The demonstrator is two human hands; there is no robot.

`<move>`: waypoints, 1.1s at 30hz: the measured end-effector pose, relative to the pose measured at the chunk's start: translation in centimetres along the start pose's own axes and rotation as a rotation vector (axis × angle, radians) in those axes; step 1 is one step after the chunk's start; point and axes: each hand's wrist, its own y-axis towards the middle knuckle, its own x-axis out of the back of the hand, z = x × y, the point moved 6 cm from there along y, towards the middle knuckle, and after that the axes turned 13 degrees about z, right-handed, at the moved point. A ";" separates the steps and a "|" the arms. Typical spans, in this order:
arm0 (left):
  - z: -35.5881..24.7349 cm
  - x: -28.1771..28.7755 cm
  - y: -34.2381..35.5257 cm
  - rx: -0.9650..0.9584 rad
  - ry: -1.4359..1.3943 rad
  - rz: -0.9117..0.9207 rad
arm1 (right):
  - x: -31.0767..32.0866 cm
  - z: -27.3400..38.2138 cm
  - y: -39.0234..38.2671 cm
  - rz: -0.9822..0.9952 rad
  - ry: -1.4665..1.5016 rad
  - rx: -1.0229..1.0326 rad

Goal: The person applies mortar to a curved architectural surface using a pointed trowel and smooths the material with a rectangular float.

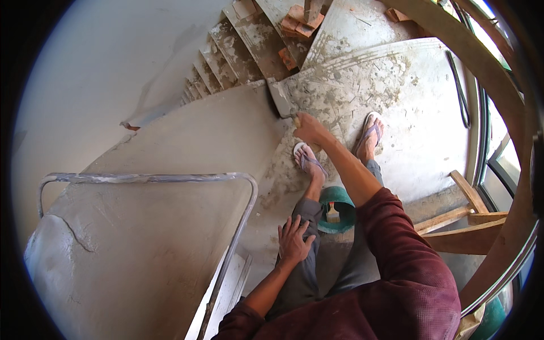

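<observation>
Grey plaster is covering the broad surface (209, 130) on the left, and the right hand (310, 130) is reaching out to its far corner, fingers wrapping around the light handle of a small tool (296, 121). That tool is sitting right by the corner, but its working end is blending into the pale edge there, so its kind is staying unclear. The left hand (293, 243) is lying palm down on the left knee, fingers spreading loosely, holding nothing. Working this edge well is probably calling for light, even pressure and short strokes following the line, with the left hand bracing the body, since the right arm is stretching far forward. Between the legs, a green bucket (335, 228) is standing with a brush (332, 214) inside it, close enough to be catching a foot. A metal rail (153, 178) is spanning the plastered side nearer the body, limiting leftward reach. Beyond the corner, orange bricks (300, 21) are crowding the stairs (232, 51); to the right, wooden pieces (447, 220) are hemming in the mottled floor (422, 105).
</observation>
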 end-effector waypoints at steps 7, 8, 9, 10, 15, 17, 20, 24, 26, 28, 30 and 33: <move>-0.3 -1.1 -0.3 0.022 -0.043 0.002 | 0.1 10.1 -8.2 -0.035 -0.205 0.031; -0.5 -0.8 -0.4 0.024 -0.032 0.008 | -0.7 7.7 -6.6 -0.102 -0.207 0.033; -0.5 -0.6 -0.4 0.026 -0.020 0.016 | -1.3 5.4 -5.0 -0.169 -0.208 0.032; -0.4 -0.3 -0.4 0.024 -0.014 0.016 | -1.6 3.5 -3.2 -0.161 -0.222 -0.004; -0.3 -0.3 -0.4 0.010 -0.020 -0.029 | -0.9 -2.4 3.7 -0.108 -0.294 -0.152; -0.4 -0.5 -0.6 0.019 -0.027 -0.037 | -0.6 -1.9 4.1 -0.077 -0.266 -0.145; -0.6 -0.4 -0.3 0.018 -0.020 -0.007 | 0.1 -1.2 3.5 -0.017 -0.192 -0.099; -1.1 -0.4 -0.5 0.049 -0.039 0.035 | 1.1 6.2 -3.2 0.044 -0.048 0.041; -0.9 -1.0 -0.4 0.032 -0.042 0.004 | 1.2 10.0 -8.2 0.089 0.000 0.080; -0.8 -1.1 -0.3 0.029 -0.039 -0.008 | 1.0 11.8 -11.6 0.108 0.016 0.173; -0.7 -1.5 -0.3 0.055 -0.056 0.002 | 0.4 10.8 -11.6 0.089 0.049 0.174; -1.2 -0.5 -0.6 0.048 -0.070 0.023 | -0.9 2.4 -5.9 -0.046 0.094 0.002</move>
